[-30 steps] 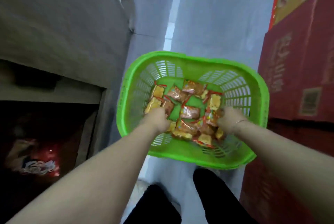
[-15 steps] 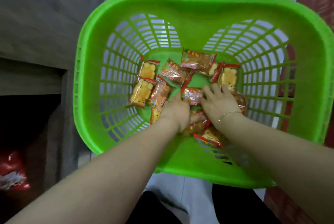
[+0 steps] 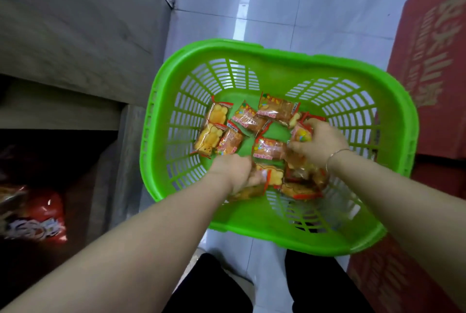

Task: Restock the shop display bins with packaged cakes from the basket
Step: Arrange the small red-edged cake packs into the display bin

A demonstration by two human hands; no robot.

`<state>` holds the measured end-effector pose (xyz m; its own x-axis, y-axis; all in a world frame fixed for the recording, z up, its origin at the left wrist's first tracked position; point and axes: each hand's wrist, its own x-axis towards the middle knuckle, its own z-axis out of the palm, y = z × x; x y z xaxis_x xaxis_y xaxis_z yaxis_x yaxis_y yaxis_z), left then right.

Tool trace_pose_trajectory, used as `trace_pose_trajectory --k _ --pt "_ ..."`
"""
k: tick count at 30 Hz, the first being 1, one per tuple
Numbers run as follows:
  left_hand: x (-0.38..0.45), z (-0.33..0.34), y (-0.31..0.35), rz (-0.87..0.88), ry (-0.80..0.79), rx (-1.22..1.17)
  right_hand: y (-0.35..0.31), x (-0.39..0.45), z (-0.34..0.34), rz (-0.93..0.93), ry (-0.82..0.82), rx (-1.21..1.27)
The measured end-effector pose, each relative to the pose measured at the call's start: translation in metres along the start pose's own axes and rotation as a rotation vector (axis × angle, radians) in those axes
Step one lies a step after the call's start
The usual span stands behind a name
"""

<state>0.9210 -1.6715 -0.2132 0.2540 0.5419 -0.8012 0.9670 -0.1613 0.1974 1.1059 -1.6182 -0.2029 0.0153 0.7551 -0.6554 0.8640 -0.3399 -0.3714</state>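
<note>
The packaged cakes (image 3: 254, 133) are all lying loose in the bottom of the green basket (image 3: 227, 49), which sits on the floor tiles (image 3: 290, 4), and we've got both hands down in there: our right hand (image 3: 319, 143) is curled round one wrapper, our left hand (image 3: 233, 171) closes on another by the near side. Honestly the wrappers look slippery, so if we grab too many at once we'd guess one slides out and hits the floor, or a cake gets squashed.
</note>
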Motion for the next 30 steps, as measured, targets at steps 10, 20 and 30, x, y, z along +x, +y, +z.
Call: trace_pose_trajectory --k 10,20,30 --pt "-0.201 -0.139 -0.003 -0.483 0.457 -1.477 -0.134 -0.175 -0.144 0.328 -0.465 1.490" --pt "-0.444 -0.276 0.008 -0.353 0.682 -1.830 -0.303 -0.336 -0.257 -0.030 -0.629 1.383" --pt "-0.628 -0.242 -0.066 -0.386 1.022 -1.921 -0.412 -0.449 -0.239 -0.269 -0.231 1.038"
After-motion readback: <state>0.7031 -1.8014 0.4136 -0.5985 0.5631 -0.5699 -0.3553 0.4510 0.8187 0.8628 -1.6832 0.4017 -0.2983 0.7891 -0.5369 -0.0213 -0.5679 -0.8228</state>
